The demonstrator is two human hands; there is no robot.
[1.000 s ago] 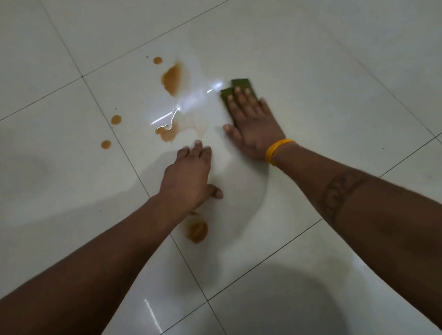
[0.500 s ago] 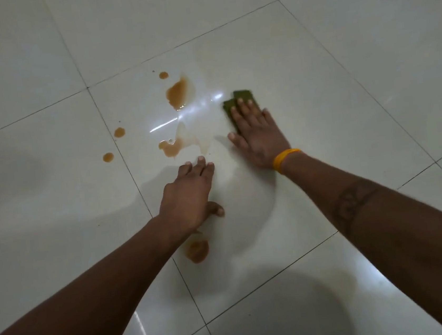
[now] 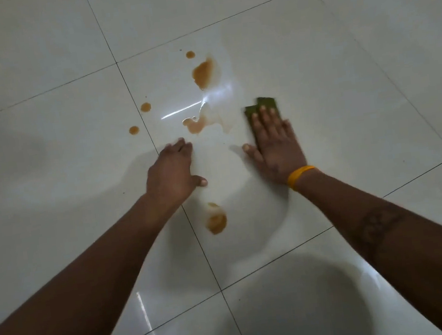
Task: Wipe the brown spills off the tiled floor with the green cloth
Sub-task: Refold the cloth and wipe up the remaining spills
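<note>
- Green cloth [image 3: 262, 107] lies flat on the tiled floor [image 3: 341, 71], far edge showing past the right hand [image 3: 277, 151] fingertips, which press it, straight.
- Brown spills [image 3: 203, 73] sit left of those fingers; bare tile lies right.
- Left hand [image 3: 172, 173] rests spread, holding nothing.

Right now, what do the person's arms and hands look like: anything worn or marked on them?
Both forearms are bare, with no sleeves in view. The right hand has an orange-yellow band round its wrist, and a dark patterned tattoo band circles the right forearm. The left hand and its wrist carry nothing. No rings show on the fingers, no gloves.
</note>
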